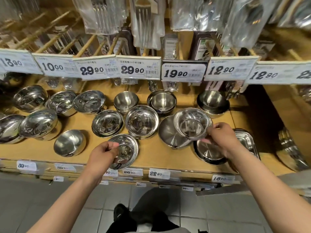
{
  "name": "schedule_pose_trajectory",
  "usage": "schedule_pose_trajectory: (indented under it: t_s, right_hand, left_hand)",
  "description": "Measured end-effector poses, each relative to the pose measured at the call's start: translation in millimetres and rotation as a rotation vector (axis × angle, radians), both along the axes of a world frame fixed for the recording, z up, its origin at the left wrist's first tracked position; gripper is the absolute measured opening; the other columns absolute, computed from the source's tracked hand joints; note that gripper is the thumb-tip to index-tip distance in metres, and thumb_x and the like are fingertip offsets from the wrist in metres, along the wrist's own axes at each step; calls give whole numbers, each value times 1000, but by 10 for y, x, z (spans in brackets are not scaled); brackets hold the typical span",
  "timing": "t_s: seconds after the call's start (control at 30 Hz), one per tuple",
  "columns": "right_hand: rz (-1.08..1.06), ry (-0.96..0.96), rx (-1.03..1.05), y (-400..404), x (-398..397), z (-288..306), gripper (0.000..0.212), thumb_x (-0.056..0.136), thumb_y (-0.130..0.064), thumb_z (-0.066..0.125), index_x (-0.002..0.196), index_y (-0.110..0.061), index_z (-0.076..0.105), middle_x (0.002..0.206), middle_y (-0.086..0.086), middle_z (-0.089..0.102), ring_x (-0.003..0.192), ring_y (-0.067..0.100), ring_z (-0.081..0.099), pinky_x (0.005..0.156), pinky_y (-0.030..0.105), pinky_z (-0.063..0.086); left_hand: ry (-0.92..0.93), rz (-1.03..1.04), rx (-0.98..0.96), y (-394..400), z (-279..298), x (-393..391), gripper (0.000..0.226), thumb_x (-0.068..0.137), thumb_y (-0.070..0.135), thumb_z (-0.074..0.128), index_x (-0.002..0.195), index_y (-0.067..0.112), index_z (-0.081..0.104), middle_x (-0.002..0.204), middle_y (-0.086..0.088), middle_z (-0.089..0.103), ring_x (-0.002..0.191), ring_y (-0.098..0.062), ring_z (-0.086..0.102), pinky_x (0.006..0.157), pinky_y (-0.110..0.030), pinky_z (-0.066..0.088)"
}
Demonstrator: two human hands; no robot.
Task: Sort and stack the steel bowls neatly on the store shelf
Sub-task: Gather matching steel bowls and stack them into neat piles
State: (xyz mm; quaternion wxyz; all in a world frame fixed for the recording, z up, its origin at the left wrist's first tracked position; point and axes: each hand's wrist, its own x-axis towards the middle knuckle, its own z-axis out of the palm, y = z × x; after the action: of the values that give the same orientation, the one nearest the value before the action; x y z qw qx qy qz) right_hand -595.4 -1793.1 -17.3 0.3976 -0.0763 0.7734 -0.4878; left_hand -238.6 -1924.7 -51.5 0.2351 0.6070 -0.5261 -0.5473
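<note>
A person stands at a wooden store shelf (151, 157) crowded with steel bowls, one in each hand, apparently partway through sorting them by size. The left hand (104, 155) curls round the near rim of a shallow bowl (125, 153) at the shelf's front edge, thumb over the lip and fingers beneath, the bowl tilted toward the camera; that grip looks suited to lifting it clear for stacking. The right hand (218, 137) pinches the rim of a rounded bowl (192, 123) between thumb and fingertips, holding it raised above an upturned steel dish (170, 132), with a flat round pan (208, 152) lying beneath the wrist. Whether the raised bowl touches the dish cannot be told. Behind them sit loose bowls in two finishes: mirror-bright ones with curved sides to the left (38, 125), and duller, brushed ones with straighter walls toward the back (126, 100), some already nested in pairs (162, 101). A brushed bowl (69, 143) lies tipped on its side near the front. The polished surfaces throw back the overhead lights and would likely be slippery, which may explain the rim holds. White price tags (133, 68) hang on a rail above the bowls, and packaged cutlery (146, 22) dangles from wooden pegs higher up. Most bowls stand singly, so the job seems far from finished.
</note>
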Motion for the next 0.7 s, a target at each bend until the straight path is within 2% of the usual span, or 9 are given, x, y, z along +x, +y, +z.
schedule_pose_trajectory:
  t_s: [0.07, 0.2, 0.27, 0.37, 0.5, 0.6, 0.7]
  right_hand:
    - [-11, 18, -17, 160, -40, 77, 15, 93, -4, 65, 102, -5, 53, 116, 24, 63, 82, 29, 76, 66, 36, 65]
    - [-67, 17, -63, 492, -23, 192, 15, 93, -1, 63, 101, -7, 53, 117, 26, 63, 95, 32, 72, 54, 25, 61]
    - [-67, -19, -80, 642, 45, 214, 19, 93, 2, 63, 108, -7, 53, 113, 22, 66, 92, 32, 74, 53, 23, 60]
    - [-46, -87, -112, 797, 179, 200, 22, 94, 4, 61, 113, -7, 57, 105, 18, 73, 82, 27, 77, 55, 24, 60]
    - [-10, -109, -128, 828, 378, 190, 22, 95, 6, 60, 106, -12, 63, 107, 16, 72, 94, 31, 75, 56, 25, 61]
    - [33, -109, -144, 727, 579, 205, 28, 94, 7, 60, 99, -21, 62, 106, 16, 71, 91, 31, 75, 56, 24, 61]
    - [101, -107, -167, 517, 822, 188, 33, 92, 6, 63, 98, -26, 60, 104, 14, 72, 86, 27, 76, 57, 24, 61]
  left_hand:
    - [35, -5, 11, -3, 15, -40, 8, 98, 12, 65, 97, 15, 73, 83, -2, 73, 75, -19, 62, 77, -41, 52]
    - [41, -45, 15, 3, 10, -175, 10, 97, 10, 64, 95, 16, 72, 78, -1, 70, 76, -22, 61, 73, -40, 52]
    - [32, -78, 26, 48, -6, -251, 7, 95, 9, 64, 96, 9, 71, 76, 1, 69, 76, -21, 62, 72, -38, 53]
    - [32, -132, 27, 116, -36, -332, 10, 94, 9, 65, 95, -1, 65, 76, -2, 65, 77, -22, 57, 77, -43, 51]
    - [56, -137, 32, 156, -6, -319, 5, 93, 5, 64, 92, 3, 68, 75, 0, 68, 78, -22, 60, 81, -45, 54]
    - [42, -84, 39, 157, 42, -178, 11, 93, 7, 67, 91, 15, 73, 76, 4, 73, 79, -20, 66, 79, -41, 56]
    - [52, -25, 33, 110, 98, 53, 11, 94, 5, 64, 91, 14, 71, 82, 0, 69, 77, -19, 63, 73, -39, 56]
